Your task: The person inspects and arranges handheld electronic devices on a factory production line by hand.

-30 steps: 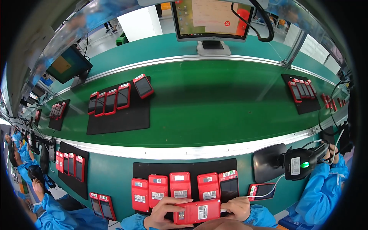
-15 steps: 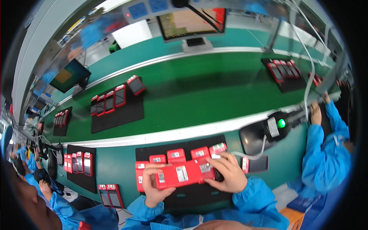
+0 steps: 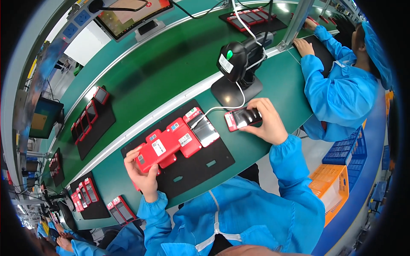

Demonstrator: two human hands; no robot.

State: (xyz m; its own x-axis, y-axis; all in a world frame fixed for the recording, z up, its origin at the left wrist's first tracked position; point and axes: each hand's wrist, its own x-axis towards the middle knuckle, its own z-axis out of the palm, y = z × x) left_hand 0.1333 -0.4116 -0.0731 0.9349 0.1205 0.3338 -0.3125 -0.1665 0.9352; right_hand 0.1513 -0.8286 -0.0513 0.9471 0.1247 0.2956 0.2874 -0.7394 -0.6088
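A long green workbench (image 3: pixel 282 81) runs beside a green conveyor belt (image 3: pixel 162 68); a monitor (image 3: pixel 128 13) stands behind it, with blue and orange crates (image 3: pixel 341 170) seemingly on the floor

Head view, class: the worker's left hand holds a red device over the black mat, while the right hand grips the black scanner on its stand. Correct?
Not quite. In the head view, the right hand holds a dark-screened phone beside the scanner, not the scanner itself. The left hand does hold the red device over the black mat.
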